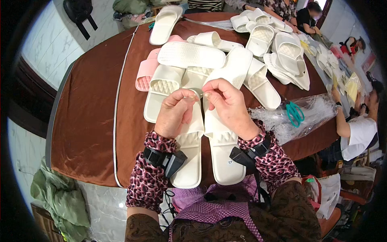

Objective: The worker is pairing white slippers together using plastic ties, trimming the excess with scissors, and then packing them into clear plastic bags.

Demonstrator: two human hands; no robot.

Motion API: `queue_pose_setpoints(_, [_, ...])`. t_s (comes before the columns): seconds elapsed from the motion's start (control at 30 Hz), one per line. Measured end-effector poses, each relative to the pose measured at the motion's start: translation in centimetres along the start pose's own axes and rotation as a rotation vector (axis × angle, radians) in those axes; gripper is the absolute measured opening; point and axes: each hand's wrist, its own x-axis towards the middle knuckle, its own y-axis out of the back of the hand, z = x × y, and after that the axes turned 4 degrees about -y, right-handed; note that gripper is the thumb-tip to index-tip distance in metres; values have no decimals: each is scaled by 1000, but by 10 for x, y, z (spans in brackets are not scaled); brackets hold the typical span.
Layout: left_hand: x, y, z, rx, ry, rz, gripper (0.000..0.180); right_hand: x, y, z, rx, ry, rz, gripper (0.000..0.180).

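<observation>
My left hand (174,115) and my right hand (230,105) meet fingertip to fingertip above the brown-covered table. Both are closed in a pinch, and a thin pale strand (202,94), hard to make out, runs between them. Right under the hands lie two white slide slippers side by side, the left slipper (188,161) and the right slipper (227,163), soles toward me. My hands partly hide their straps. More white slippers (191,54) lie just beyond, one upside down, along with a pink slipper (146,72).
Right of my hands, a clear plastic bag (318,109) of thin clear strands carries teal-handled scissors (294,114). A heap of white slippers (288,52) lies at the far right. Brown cloth (86,121) covers the table's left side. Other people, including one in a white sleeve (358,137), sit to the right.
</observation>
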Motion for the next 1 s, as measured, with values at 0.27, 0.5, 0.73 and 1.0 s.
queue_pose_setpoints(0.27, [0, -1, -5, 2, -7, 6, 9, -1, -1, 5, -169, 131, 2, 10])
queue_pose_setpoints(0.5, [1, -4, -7, 70, -43, 47, 9, 1, 2, 10, -232, 199, 12, 11])
queue_pose_setpoints(0.73, [0, -4, -8, 122, -53, 53, 8, 0, 2, 4, -417, 350, 82, 6])
queue_pose_setpoints(1.0, [0, -4, -9, 105, -64, 93, 7, -1, 1, 4, -443, 335, 72, 7])
